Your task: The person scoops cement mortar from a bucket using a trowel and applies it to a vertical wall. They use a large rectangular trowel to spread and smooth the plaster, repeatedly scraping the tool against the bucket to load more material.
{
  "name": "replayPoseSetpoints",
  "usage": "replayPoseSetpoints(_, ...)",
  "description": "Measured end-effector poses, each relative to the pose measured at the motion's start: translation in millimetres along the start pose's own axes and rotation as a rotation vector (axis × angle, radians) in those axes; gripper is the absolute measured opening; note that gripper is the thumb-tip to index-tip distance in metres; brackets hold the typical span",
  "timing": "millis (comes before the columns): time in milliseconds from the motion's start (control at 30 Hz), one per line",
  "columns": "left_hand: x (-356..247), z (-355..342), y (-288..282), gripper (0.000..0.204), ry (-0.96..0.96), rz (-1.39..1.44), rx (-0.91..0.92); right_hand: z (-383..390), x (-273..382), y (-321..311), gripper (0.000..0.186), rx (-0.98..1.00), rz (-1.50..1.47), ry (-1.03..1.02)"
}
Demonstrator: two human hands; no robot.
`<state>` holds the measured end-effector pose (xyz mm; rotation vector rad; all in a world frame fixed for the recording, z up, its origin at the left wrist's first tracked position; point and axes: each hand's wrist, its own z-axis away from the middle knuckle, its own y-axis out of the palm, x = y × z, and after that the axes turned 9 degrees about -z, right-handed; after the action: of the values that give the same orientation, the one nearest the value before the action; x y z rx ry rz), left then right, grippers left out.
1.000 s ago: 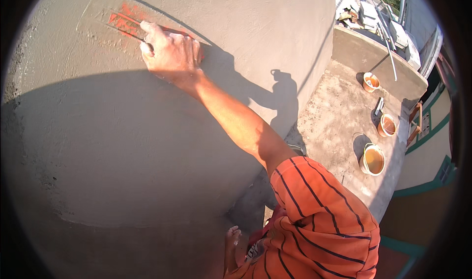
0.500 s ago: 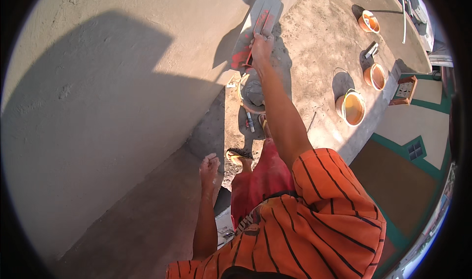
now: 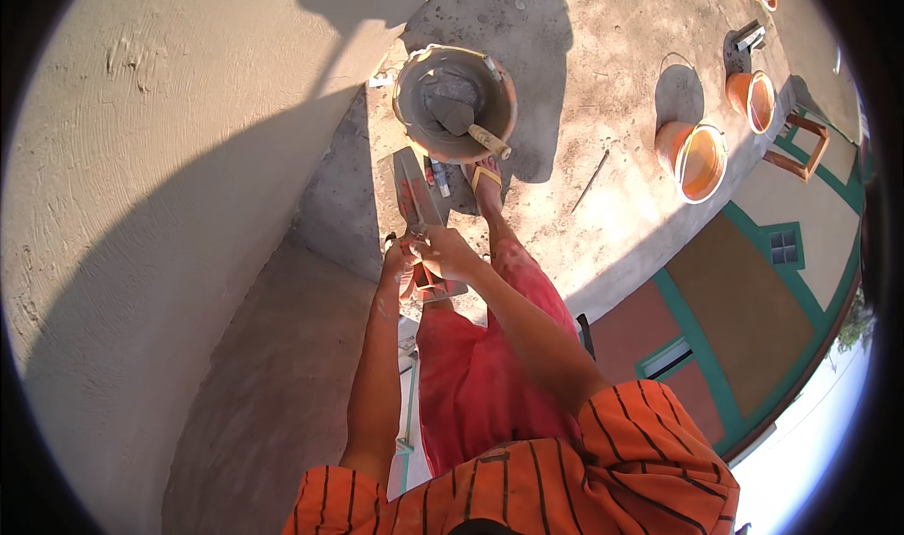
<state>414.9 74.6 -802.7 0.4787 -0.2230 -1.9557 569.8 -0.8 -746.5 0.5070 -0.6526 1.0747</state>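
Note:
A long grey plastering trowel (image 3: 411,172) with red marks is in front of my legs, below the mortar bucket. My right hand (image 3: 449,254) is closed at its handle side. Tight against it, my left hand (image 3: 403,264) has its fingers curled on the same trowel; its grip is partly covered. Beyond my hands stands an orange bucket (image 3: 509,111) coated with grey mortar (image 3: 450,85). Inside it rests a small pointed trowel (image 3: 455,117), its wooden handle over the near rim. A slim tube-like object (image 3: 440,179) lies beside my sandalled foot.
A freshly plastered wall (image 3: 160,130) rises along the left. On the right stand orange buckets, the nearest (image 3: 700,163) holding brownish liquid. A metal tool (image 3: 750,38) and a thin rod (image 3: 590,182) lie on the concrete floor. A wooden frame (image 3: 800,147) is by the painted house wall.
My right hand has brought the plastering trowel down from the wall toward my body. My left hand has come up to meet it. The mortar bucket and the small trowel are now uncovered.

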Motion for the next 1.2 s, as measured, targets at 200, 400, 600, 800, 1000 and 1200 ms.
replayPoseSetpoints(200, 1, -53, 1, 0.019, 0.070, 0.079, -0.095, -101, -46, -104, 0.031, -0.494, 0.434, -0.024)
replayPoseSetpoints(400, 0, -166, -45, 0.029, 0.320, 0.163, -0.177, -204, -96, -136, 0.032, -0.116, 1.161, 0.247)
replayPoseSetpoints(600, -30, -213, -11, 0.048, 0.491, 0.082, -0.220, -217, -83, -144, 0.032, 0.041, 1.127, 0.341)
replayPoseSetpoints(800, -51, -208, 39, 0.031, 0.413, -0.295, -0.316, -171, -69, -190, 0.043, -0.011, 1.066, 0.340)
replayPoseSetpoints(1000, -71, -202, 122, 0.023, 0.629, -0.451, -0.277, -143, -54, -226, 0.036, -0.092, 0.957, 0.283)
replayPoseSetpoints(1200, -106, -211, 162, 0.022, 0.643, -0.950, -0.153, -173, -80, -221, 0.031, -0.293, 0.771, 0.154)
